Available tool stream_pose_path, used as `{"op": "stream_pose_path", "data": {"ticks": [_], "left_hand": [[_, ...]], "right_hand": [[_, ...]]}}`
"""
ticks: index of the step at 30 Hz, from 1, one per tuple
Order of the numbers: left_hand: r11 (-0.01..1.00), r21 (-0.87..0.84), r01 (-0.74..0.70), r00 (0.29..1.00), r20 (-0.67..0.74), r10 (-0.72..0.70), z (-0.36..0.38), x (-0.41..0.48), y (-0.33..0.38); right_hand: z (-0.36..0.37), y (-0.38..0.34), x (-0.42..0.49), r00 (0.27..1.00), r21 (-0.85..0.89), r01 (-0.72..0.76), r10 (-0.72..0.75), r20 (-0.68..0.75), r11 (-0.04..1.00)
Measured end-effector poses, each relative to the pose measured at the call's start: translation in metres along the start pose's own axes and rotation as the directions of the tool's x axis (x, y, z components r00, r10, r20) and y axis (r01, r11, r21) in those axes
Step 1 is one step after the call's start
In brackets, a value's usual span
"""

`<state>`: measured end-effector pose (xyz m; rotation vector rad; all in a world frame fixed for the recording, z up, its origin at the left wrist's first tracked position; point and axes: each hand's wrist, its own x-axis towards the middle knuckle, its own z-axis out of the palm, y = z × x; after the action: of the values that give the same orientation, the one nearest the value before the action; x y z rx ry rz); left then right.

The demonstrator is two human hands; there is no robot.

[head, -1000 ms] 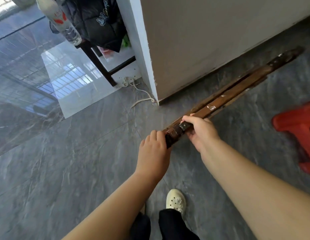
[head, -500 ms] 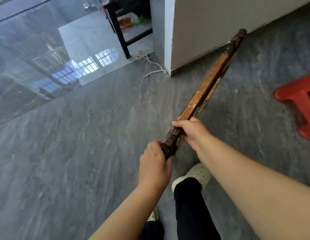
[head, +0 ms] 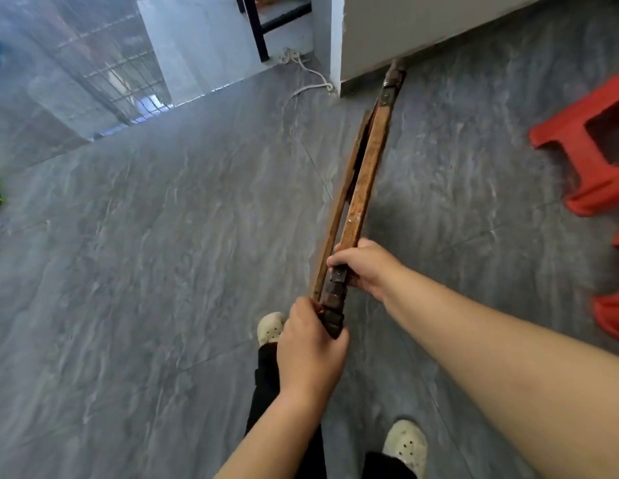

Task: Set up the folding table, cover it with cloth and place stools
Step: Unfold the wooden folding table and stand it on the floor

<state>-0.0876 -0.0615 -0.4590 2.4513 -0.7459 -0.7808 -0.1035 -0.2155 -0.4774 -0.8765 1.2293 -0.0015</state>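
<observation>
The folded wooden table [head: 368,157] is seen edge-on, a long brown frame running from my hands up to the base of the white wall. Its near end is dark and worn. My left hand [head: 309,344] grips that near end from below. My right hand [head: 365,266] wraps the frame just beyond it, by a metal bracket. A thin gap shows between the two wooden layers. A red plastic stool [head: 584,143] stands on the floor at the right. Another red stool [head: 612,305] shows partly at the right edge. No cloth is in view.
The floor is grey tile. A white wall corner [head: 339,39] stands ahead, with a white cable [head: 309,83] on the floor beside it. Black furniture legs [head: 258,29] stand behind. My feet in pale shoes [head: 404,444] are below my hands.
The folded table has swung from lying slanted along the wall to pointing nearly straight ahead. I have stepped along the floor, and both hands have kept their grip on its near end.
</observation>
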Motion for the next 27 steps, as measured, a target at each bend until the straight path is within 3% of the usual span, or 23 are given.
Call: {"op": "stream_pose_path", "data": {"ticks": [8,13,16,23,27], "left_hand": [[0.950,-0.215,0.225,0.974,0.041,-0.222,0.052,-0.154,-0.018],[0.951,-0.176,0.253,0.962,0.147,-0.229,0.070,-0.201,-0.045],[0.957,-0.140,0.252,0.959,0.165,-0.228,0.075,-0.212,-0.058],[0.990,-0.086,0.111,0.949,0.305,-0.080,0.072,-0.200,-0.068],[0.986,-0.166,0.027,0.853,0.517,0.064,0.043,-0.169,-0.076]], "right_hand": [[-0.031,0.109,-0.083,0.990,-0.301,-0.015,0.056,0.129,0.954],[-0.033,0.159,-0.115,0.987,-0.430,-0.026,0.090,0.130,0.902],[-0.029,0.177,-0.124,0.992,-0.420,-0.047,0.092,0.088,0.906],[-0.024,0.178,-0.130,0.997,-0.417,-0.079,0.080,-0.014,0.906],[-0.024,0.179,-0.132,0.999,-0.479,-0.027,0.039,0.015,0.877]]}}
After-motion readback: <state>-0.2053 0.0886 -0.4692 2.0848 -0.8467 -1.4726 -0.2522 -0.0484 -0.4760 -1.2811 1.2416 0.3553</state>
